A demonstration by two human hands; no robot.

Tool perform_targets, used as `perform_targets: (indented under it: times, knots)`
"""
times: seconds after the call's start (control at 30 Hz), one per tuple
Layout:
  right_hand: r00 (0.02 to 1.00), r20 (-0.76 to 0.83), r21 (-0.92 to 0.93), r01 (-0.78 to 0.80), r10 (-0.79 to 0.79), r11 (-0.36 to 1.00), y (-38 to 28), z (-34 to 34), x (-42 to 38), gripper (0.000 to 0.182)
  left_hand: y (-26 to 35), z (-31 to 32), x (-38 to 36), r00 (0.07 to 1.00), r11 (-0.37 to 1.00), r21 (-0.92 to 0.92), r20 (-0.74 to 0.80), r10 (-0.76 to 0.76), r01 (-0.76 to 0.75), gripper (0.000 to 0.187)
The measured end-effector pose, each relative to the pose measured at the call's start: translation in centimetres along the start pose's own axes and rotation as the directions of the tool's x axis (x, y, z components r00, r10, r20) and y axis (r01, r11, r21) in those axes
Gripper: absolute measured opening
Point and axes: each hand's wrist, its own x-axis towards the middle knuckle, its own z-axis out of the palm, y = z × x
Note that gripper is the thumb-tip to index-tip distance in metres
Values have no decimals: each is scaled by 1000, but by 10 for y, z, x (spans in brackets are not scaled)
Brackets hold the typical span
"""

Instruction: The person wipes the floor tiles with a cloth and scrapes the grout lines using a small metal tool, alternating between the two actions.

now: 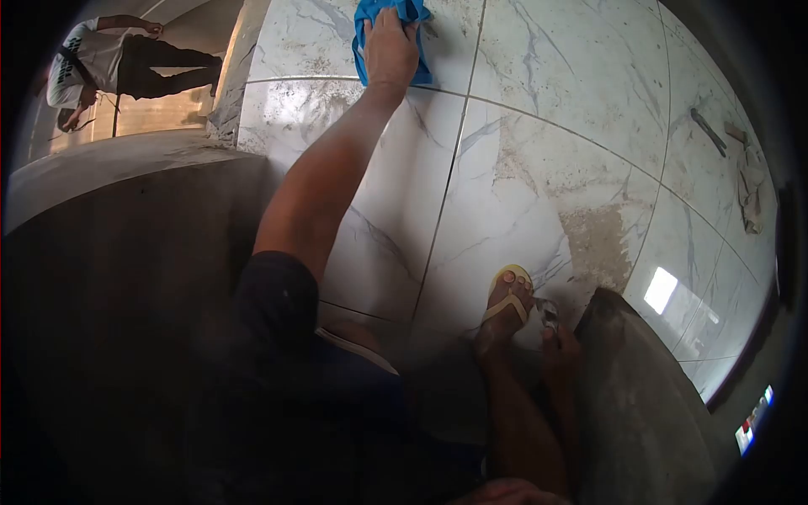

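My left hand [391, 52] reaches far forward over the marble-patterned tiles [505, 219], its fingers closed on a blue cloth [369, 42] that lies bunched on the tile. Beside my foot in a yellow flip-flop [520, 273], my right hand [562, 343] is low and in shadow. Its fingers are closed round a small metal-looking tool [549, 313] close to the floor; the dim light hides its exact kind. Grey dust and smears mark the tiles around the cloth.
Another person [109, 63] stands at the upper left. A patch of rough dried mortar [599, 240] lies on the tiles. On the right are a dark bar-like tool [709, 132] and a crumpled greyish piece [751, 194]. Concrete edges [631, 370] flank the tiles.
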Motion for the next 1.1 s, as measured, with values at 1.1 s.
perform_targets:
  times: [1.1]
  knots:
    - [960, -252, 72, 141, -119, 987, -180, 144, 307, 43, -97, -144, -250, 891, 857, 260, -41, -451, 446, 59]
